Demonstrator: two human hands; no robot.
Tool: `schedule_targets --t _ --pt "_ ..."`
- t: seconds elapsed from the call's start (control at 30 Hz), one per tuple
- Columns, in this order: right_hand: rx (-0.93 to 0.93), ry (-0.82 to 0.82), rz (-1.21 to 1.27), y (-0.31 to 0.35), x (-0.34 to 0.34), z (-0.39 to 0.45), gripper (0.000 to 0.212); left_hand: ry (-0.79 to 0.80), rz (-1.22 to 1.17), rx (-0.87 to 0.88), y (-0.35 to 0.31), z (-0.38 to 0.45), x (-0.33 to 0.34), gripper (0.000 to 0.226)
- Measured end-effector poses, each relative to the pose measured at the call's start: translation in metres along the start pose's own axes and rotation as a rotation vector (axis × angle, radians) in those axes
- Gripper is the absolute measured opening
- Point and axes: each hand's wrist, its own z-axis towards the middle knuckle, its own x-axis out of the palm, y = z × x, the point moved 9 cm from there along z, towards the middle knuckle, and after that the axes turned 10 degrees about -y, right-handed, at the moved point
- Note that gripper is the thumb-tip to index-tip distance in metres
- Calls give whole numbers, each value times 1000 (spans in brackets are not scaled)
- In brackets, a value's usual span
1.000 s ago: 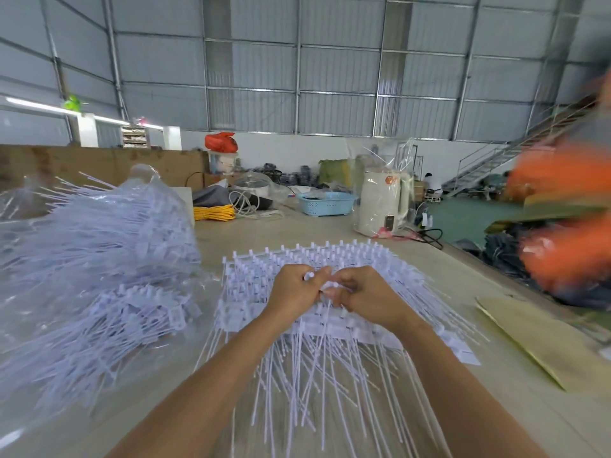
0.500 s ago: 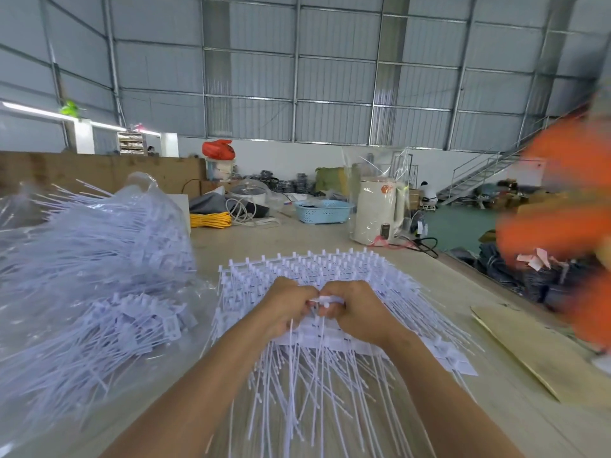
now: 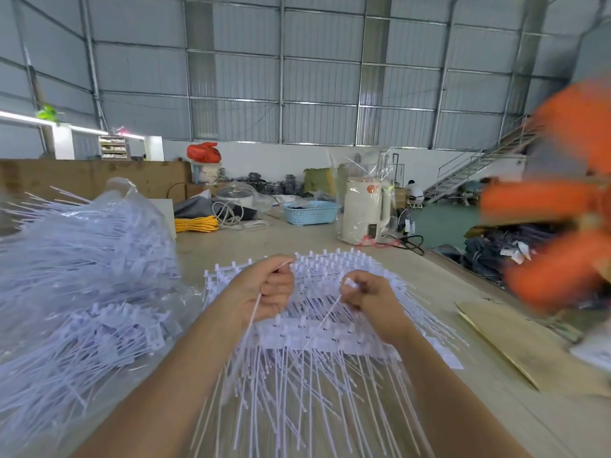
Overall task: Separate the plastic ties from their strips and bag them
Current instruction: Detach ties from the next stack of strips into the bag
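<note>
A pile of white plastic tie strips point(image 3: 317, 338) lies on the table in front of me, tails pointing toward me. My left hand point(image 3: 264, 289) is curled around one thin white tie whose tail hangs down past my wrist. My right hand point(image 3: 367, 295) pinches the head of another white tie point(image 3: 325, 317) that slants down to the pile. The hands are apart above the pile. A big clear plastic bag point(image 3: 82, 292) stuffed with loose white ties sits at my left.
A brown cardboard sheet point(image 3: 515, 345) lies at the right. Farther back on the table point(image 3: 264, 239) stand a white kettle point(image 3: 362, 209), a blue basket point(image 3: 310, 212) and yellow cord point(image 3: 196, 223). Blurred orange shapes point(image 3: 562, 206) fill the right edge.
My hands were pressed together over the pile and have now pulled apart, each holding a white tie. The view has tilted a little upward.
</note>
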Motion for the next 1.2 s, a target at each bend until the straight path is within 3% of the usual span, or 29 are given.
schedule_targets --t 0.07,0.17,0.27,0.4,0.47,0.57,0.63,0.73,0.8,0.87,0.93,1.0,1.07,1.2 --pt "141 -105 320 -4 -16 6 21 -126 167 92 -6 4 -15 37" --pt "259 -21 726 7 -2 10 7 -308 514 168 4 9 -35 34" --pt "292 80 795 14 19 3 4 -326 660 181 10 10 -36 35" --pt "268 -17 1036 22 2 7 6 -321 721 213 6 7 -29 30" --pt "272 56 925 27 5 3 11 -299 731 180 11 5 -25 37" --pt "176 135 291 23 27 -11 10 -230 688 131 18 4 -13 56" --pt "71 122 108 27 42 -14 14 -151 550 77 23 5 -7 65" --pt "-1 91 80 31 45 -11 23 -34 401 8 27 8 -2 78" --pt "-51 153 52 32 50 -13 21 45 387 28 25 6 5 78" --pt "-112 152 -50 32 53 -15 15 80 495 78 25 3 11 63" --pt "-104 121 -126 26 52 -15 22 72 591 135 25 1 12 38" --pt "-70 134 -148 21 53 -13 32 76 577 140 25 -1 11 15" --pt "-79 142 -147 21 54 -12 30 100 528 122 22 -6 12 6" --pt "-87 143 -57 30 57 -14 23 141 614 149 7 -23 18 24"
